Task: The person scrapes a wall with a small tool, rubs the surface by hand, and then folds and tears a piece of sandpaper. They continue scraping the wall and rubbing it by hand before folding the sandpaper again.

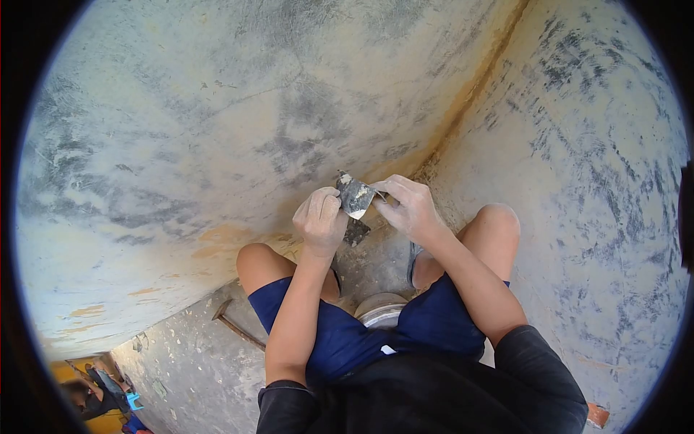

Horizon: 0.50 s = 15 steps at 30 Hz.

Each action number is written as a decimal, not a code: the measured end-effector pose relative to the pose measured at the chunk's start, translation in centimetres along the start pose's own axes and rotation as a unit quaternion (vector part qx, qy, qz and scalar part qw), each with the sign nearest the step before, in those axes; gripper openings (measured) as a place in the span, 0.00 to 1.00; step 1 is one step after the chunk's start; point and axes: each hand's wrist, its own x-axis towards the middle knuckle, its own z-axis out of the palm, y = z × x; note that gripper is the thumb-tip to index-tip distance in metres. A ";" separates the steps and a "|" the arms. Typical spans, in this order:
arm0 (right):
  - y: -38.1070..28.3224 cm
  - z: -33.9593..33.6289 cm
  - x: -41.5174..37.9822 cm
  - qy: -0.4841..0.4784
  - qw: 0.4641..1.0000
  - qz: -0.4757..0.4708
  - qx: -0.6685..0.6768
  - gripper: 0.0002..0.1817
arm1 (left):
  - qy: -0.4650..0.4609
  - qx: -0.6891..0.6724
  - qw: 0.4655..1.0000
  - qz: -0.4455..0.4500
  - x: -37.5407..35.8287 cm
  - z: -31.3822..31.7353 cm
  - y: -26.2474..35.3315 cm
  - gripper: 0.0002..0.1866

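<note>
A worn dark-grey piece of sandpaper (355, 196), creased and dusted white, spans the gap between my two hands in front of the wall corner. My left hand (320, 219) is closed on its left edge, fingers curled and covered in pale dust. On the other side, my right hand (407, 207) pinches the right edge between thumb and fingers. Just below the sandpaper, a second dark speckled scrap (356, 233) shows over the floor between my feet.
A pale mottled wall (217, 130) meets another wall (593, 181) at a brown-stained corner. A round pale bucket-like thing (381, 311) is between my thighs. A hammer-like tool (237, 323) lies on the concrete floor (195, 369). Another person (101, 390) is at lower left.
</note>
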 end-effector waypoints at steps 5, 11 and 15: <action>0.3 0.8 0.0 0.043 0.996 0.069 0.047 0.11 | -0.007 -0.007 1.000 -0.024 -0.3 0.3 -0.4 0.16; 1.0 0.6 0.4 0.097 0.989 0.101 0.045 0.09 | -0.030 0.019 0.999 -0.035 0.6 0.6 0.2 0.23; 0.3 0.4 0.6 0.096 0.987 0.113 0.055 0.09 | -0.054 0.010 0.998 -0.044 1.0 0.4 0.8 0.25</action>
